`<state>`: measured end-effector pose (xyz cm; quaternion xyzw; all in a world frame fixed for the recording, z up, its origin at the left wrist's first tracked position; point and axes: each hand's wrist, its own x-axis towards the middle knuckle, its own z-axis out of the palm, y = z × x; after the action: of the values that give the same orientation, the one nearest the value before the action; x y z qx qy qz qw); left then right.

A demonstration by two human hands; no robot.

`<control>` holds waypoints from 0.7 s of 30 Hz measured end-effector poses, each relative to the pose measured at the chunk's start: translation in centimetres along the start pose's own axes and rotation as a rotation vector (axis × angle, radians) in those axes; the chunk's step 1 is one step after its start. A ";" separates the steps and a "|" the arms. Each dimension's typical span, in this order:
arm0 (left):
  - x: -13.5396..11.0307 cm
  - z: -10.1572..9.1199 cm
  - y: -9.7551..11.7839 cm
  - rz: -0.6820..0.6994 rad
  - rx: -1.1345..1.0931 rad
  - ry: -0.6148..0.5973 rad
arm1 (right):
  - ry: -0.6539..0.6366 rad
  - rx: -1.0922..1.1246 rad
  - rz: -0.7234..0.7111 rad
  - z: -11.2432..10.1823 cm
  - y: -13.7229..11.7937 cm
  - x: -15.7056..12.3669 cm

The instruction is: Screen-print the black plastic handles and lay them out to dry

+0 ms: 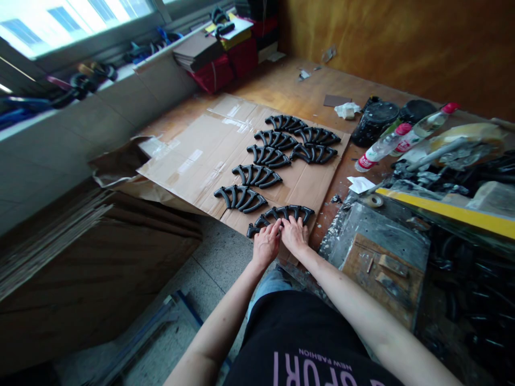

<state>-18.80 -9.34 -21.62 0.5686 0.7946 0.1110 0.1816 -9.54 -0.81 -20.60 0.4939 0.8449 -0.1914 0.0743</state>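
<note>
Several glossy black curved pieces lie fanned together in a row [295,213] at the near edge of a flattened cardboard sheet [193,155]. Over the near side of this row, my left hand [266,244] and my right hand [294,234] are close together, fingertips almost meeting. The fingers of both are bent and pressed down at the pieces; what lies between the fingertips is too small to make out. Farther up the sheet are more fanned groups of the same black pieces, such as one group [240,198] to the left and another [257,176] beyond it.
Two plastic bottles with red caps, a near one [384,146] and a far one [426,128], stand beside a black tub [376,122] on the right. A wooden board [382,273] lies nearer. Cardboard stacks [100,284] fill the lower left. Red bundles [215,72] sit at the back.
</note>
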 end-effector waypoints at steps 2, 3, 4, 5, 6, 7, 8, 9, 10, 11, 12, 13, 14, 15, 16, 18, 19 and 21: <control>-0.1 0.0 0.0 0.011 0.005 0.002 | 0.017 0.000 0.005 -0.1 0.0 0.2; -0.1 0.0 0.0 0.015 0.009 0.003 | 0.021 0.004 0.010 -0.1 -0.1 0.3; 0.0 -0.1 0.0 0.017 0.013 0.003 | 0.022 0.009 0.016 -0.2 -0.1 0.3; 0.0 -0.1 0.0 0.016 0.016 0.002 | 0.017 0.015 0.019 -0.3 -0.2 0.4; 0.1 -0.1 0.1 0.015 0.016 0.001 | 0.013 0.020 0.019 -0.4 -0.2 0.5; 0.2 -0.2 0.1 0.013 0.015 0.000 | 0.012 0.022 0.016 -0.4 -0.2 0.7; 0.2 -0.3 0.2 0.011 0.011 -0.003 | 0.014 0.020 0.008 -0.5 -0.2 0.8; 0.3 -0.3 0.3 0.010 0.008 -0.004 | 0.020 0.014 -0.005 -0.6 -0.2 1.0; 0.4 -0.4 0.3 0.010 0.005 -0.006 | 0.026 0.008 -0.019 -0.7 -0.1 1.1; 0.4 -0.5 0.3 0.011 0.001 -0.007 | 0.028 0.002 -0.032 -0.8 0.0 1.3; 0.4 -0.5 0.4 0.014 -0.003 -0.006 | 0.022 -0.002 -0.045 -0.9 0.1 1.5; 0.5 -0.6 0.3 0.017 -0.006 -0.001 | 0.009 -0.003 -0.057 -1.0 0.1 1.7; 0.5 -0.6 0.3 0.022 -0.010 0.005 | -0.005 -0.004 -0.065 -1.1 0.2 1.9; 0.5 -0.5 0.2 0.025 -0.014 0.016 | -0.020 -0.004 -0.068 -1.2 0.2 1.9; 0.4 -0.3 0.1 0.026 -0.021 0.031 | -0.028 -0.006 -0.066 -1.2 0.1 2.0; 0.2 0.3 -0.3 0.025 -0.040 0.074 | -0.028 -0.010 -0.050 -1.1 -0.3 1.8; 0.1 0.7 -0.5 0.024 -0.050 0.099 | -0.021 -0.012 -0.036 -0.9 -0.5 1.7; -0.2 1.5 -0.9 0.023 -0.056 0.158 | 0.004 -0.018 -0.008 -0.6 -1.0 1.5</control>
<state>-18.89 -9.83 -23.32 0.5618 0.7965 0.1796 0.1329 -11.12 0.25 -20.27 0.4903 0.8487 -0.1829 0.0764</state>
